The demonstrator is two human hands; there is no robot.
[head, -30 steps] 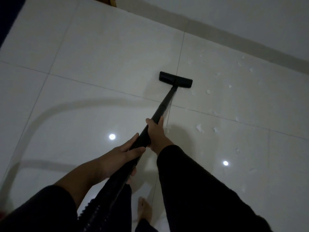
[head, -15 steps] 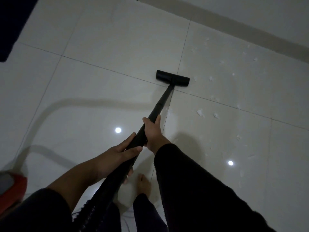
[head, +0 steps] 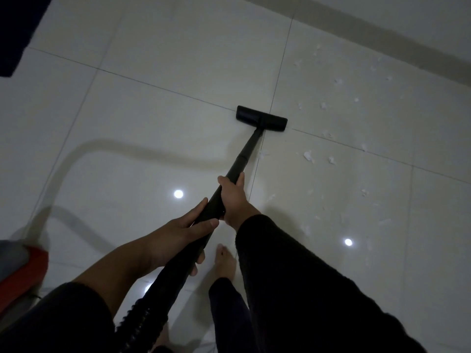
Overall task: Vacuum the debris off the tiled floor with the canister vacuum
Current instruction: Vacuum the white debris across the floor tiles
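Observation:
A black vacuum wand (head: 244,156) slants up from my body to a flat black floor nozzle (head: 261,119) resting on the glossy white tiles, right on a grout crossing. My right hand (head: 233,198) grips the wand higher up, fingers wrapped round it. My left hand (head: 175,238) holds it just below, where the ribbed hose (head: 139,319) begins. Small white paper scraps (head: 308,156) lie scattered on the tiles to the right of the nozzle, up to the wall. The red and grey canister (head: 20,268) shows at the left edge.
A grey skirting and wall (head: 382,26) run across the upper right. A dark mat or furniture edge (head: 17,29) fills the top left corner. My bare foot (head: 225,261) stands on the tile under the wand. Ceiling lights reflect in the floor.
The nozzle has come back towards me across the grout line, away from the wall. My view shifted, bringing the red canister in at the left and my foot forward.

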